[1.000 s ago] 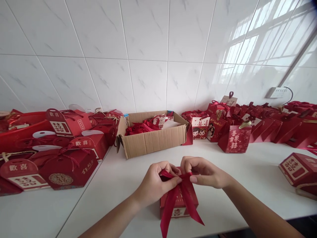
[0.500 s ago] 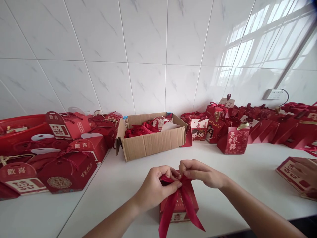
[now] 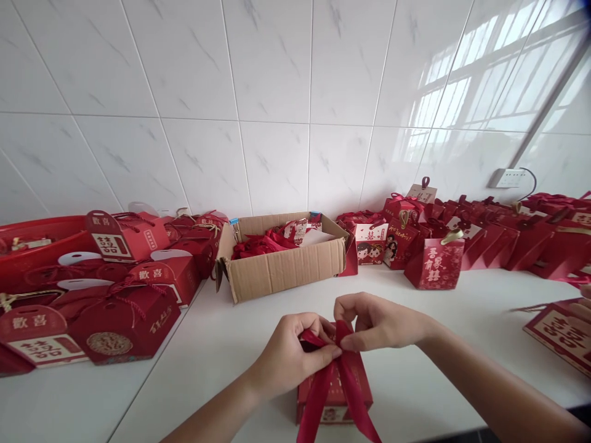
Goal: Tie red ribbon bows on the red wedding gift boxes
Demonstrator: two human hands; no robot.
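A small red gift box (image 3: 339, 394) stands on the white table near its front edge. Dark red satin ribbon (image 3: 353, 384) is gathered on top of it, with two long tails hanging down the front. My left hand (image 3: 300, 351) is closed, thumb and fingers pinching a loop of the ribbon at the gathering point. From the other side my right hand (image 3: 381, 323) pinches the ribbon between thumb and forefinger, its other fingers curled. The fingers hide most of the knot area and the top of the box.
Behind the gift box is a cardboard box (image 3: 286, 274) of ribbons. Red candy boxes (image 3: 127, 323) pile up at left beside a red basin (image 3: 46, 237). More boxes (image 3: 436, 264) line the wall at right. Another person's hand (image 3: 585, 304) touches a box (image 3: 561, 332) at the right edge.
My right hand's fingers have shifted and opened out a little, lifting a fold of ribbon upward. My left hand keeps its pinch. The box at the far right has turned, and another person's fingers now show there.
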